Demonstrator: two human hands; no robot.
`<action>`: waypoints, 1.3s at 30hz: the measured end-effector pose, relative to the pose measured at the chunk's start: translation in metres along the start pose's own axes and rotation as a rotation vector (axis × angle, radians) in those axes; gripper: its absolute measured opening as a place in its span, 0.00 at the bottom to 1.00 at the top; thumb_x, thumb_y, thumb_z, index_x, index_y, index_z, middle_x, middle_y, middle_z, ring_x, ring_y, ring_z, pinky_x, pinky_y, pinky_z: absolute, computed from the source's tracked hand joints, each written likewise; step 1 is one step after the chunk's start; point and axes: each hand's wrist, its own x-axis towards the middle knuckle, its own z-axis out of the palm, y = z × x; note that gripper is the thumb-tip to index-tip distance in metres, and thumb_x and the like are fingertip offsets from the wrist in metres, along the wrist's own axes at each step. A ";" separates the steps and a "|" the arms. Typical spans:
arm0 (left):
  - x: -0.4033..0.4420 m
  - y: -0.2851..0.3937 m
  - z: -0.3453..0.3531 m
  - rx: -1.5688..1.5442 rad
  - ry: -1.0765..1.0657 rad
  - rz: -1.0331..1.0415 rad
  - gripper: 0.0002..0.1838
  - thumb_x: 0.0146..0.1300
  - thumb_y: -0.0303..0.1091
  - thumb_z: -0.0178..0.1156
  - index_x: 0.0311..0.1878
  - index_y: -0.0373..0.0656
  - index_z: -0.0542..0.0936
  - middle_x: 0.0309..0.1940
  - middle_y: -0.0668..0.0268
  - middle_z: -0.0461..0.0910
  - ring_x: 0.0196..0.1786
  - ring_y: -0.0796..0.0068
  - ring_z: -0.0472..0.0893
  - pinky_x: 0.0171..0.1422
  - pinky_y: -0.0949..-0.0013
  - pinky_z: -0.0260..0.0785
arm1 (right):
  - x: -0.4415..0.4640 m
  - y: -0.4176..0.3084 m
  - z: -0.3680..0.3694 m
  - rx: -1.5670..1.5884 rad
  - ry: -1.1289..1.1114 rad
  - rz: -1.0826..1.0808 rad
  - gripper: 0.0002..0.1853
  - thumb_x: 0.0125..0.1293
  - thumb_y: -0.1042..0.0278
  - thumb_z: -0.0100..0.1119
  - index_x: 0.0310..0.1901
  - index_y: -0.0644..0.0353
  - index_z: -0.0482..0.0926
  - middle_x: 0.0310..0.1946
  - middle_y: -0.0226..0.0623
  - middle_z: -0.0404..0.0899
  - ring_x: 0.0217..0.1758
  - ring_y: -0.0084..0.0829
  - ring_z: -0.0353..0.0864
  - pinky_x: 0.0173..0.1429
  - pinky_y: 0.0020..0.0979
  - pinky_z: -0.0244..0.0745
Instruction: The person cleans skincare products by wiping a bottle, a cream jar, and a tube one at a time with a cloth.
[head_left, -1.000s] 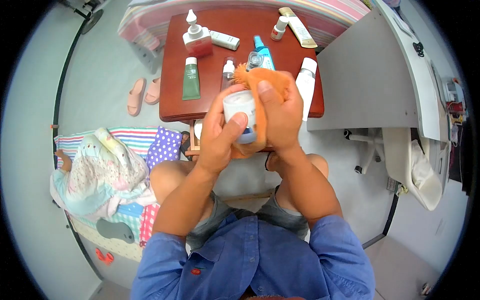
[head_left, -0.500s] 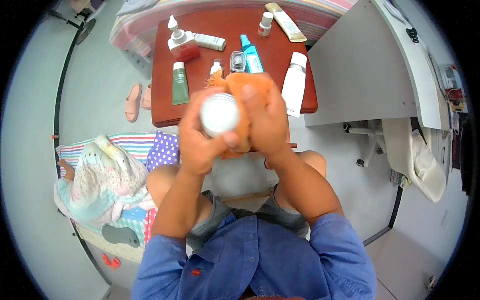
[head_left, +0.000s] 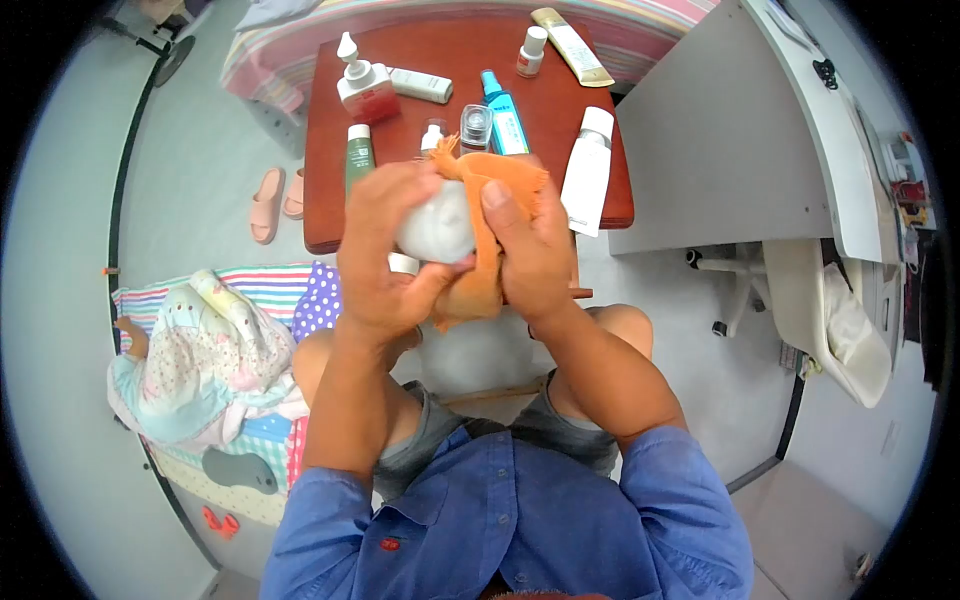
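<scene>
In front of my chest, my left hand grips a white round container, its fingers curled over the top and its thumb underneath. What kind of container it is I cannot tell. An orange cloth is bunched in my right hand, with the thumb pressed on it, and it lies against the container's right side. Just below the container a small white piece shows by my left palm, mostly hidden. Beyond my hands stand a green tube, partly covered by my left hand, and a clear-capped bottle.
The red-brown table also bears a pump bottle, a blue spray bottle, a white tube and a small white bottle. To the left, a person lies under a blanket. A white chair stands right.
The white container has turned in my left hand, so a different face points up. My left hand has shifted slightly left and covers more of the green tube. The cloth hangs a little lower.
</scene>
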 end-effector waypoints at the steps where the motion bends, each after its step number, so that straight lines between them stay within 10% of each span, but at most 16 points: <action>1: 0.001 0.002 -0.002 0.004 0.006 -0.003 0.34 0.45 0.29 0.77 0.59 0.37 0.78 0.61 0.52 0.77 0.63 0.48 0.76 0.70 0.52 0.67 | 0.001 -0.004 -0.005 -0.108 -0.030 -0.052 0.15 0.78 0.61 0.57 0.54 0.65 0.76 0.42 0.32 0.80 0.43 0.18 0.77 0.49 0.26 0.76; 6: -0.009 0.004 0.000 0.180 -0.253 0.079 0.35 0.46 0.28 0.73 0.62 0.34 0.76 0.61 0.46 0.75 0.65 0.39 0.73 0.71 0.45 0.65 | 0.011 -0.006 -0.017 -0.720 -0.123 -0.635 0.15 0.61 0.62 0.72 0.43 0.63 0.82 0.38 0.42 0.79 0.37 0.41 0.78 0.44 0.39 0.75; 13: -0.024 -0.003 0.002 0.178 -0.175 -0.228 0.36 0.45 0.28 0.74 0.61 0.34 0.75 0.61 0.46 0.76 0.65 0.39 0.74 0.71 0.48 0.66 | 0.007 -0.021 0.003 -0.966 -0.203 -0.914 0.13 0.62 0.69 0.70 0.46 0.62 0.81 0.40 0.44 0.77 0.39 0.38 0.78 0.44 0.34 0.74; 16: -0.015 0.007 0.000 0.160 -0.235 -0.055 0.34 0.45 0.27 0.74 0.60 0.35 0.77 0.60 0.48 0.78 0.65 0.42 0.75 0.71 0.50 0.67 | 0.014 -0.020 -0.006 -0.874 -0.140 -0.760 0.13 0.64 0.67 0.70 0.47 0.62 0.80 0.40 0.43 0.78 0.39 0.36 0.78 0.45 0.35 0.74; 18: -0.011 0.008 0.006 0.082 -0.183 0.000 0.34 0.43 0.26 0.74 0.59 0.36 0.77 0.60 0.49 0.79 0.64 0.44 0.76 0.71 0.51 0.67 | 0.017 -0.016 -0.012 -0.164 -0.017 0.035 0.14 0.68 0.65 0.67 0.48 0.65 0.78 0.40 0.42 0.78 0.40 0.34 0.78 0.46 0.35 0.75; 22: -0.006 0.009 0.008 0.084 -0.074 -0.063 0.34 0.42 0.24 0.72 0.59 0.38 0.78 0.60 0.51 0.79 0.63 0.45 0.77 0.71 0.51 0.67 | 0.009 -0.013 -0.015 -0.243 0.004 0.069 0.19 0.69 0.57 0.68 0.52 0.64 0.79 0.49 0.46 0.81 0.51 0.41 0.82 0.56 0.37 0.77; 24: -0.004 0.005 0.007 0.123 -0.070 -0.046 0.34 0.42 0.23 0.71 0.59 0.38 0.78 0.59 0.51 0.80 0.63 0.45 0.77 0.71 0.51 0.67 | 0.008 -0.004 -0.017 -0.782 -0.044 -0.589 0.17 0.71 0.59 0.66 0.50 0.65 0.79 0.43 0.41 0.80 0.43 0.31 0.81 0.49 0.33 0.78; 28: -0.004 0.009 0.002 0.133 -0.125 0.022 0.33 0.45 0.24 0.71 0.60 0.37 0.77 0.59 0.51 0.79 0.63 0.46 0.77 0.70 0.52 0.67 | 0.011 -0.002 -0.018 -0.871 -0.074 -0.762 0.16 0.72 0.58 0.64 0.49 0.65 0.79 0.40 0.37 0.78 0.41 0.25 0.79 0.47 0.31 0.77; 33: -0.020 0.016 0.013 -0.439 0.015 -0.240 0.34 0.54 0.32 0.72 0.64 0.33 0.71 0.61 0.49 0.76 0.64 0.57 0.77 0.70 0.59 0.68 | 0.007 -0.010 -0.004 0.154 -0.068 0.144 0.18 0.78 0.58 0.57 0.55 0.66 0.75 0.48 0.38 0.80 0.46 0.24 0.80 0.52 0.32 0.79; 39: -0.019 0.012 0.010 -0.588 0.213 -0.322 0.41 0.64 0.57 0.67 0.65 0.33 0.66 0.61 0.49 0.75 0.62 0.63 0.76 0.68 0.62 0.69 | -0.010 0.008 0.012 0.139 -0.079 0.209 0.18 0.80 0.59 0.53 0.61 0.64 0.73 0.50 0.34 0.80 0.52 0.23 0.79 0.55 0.27 0.77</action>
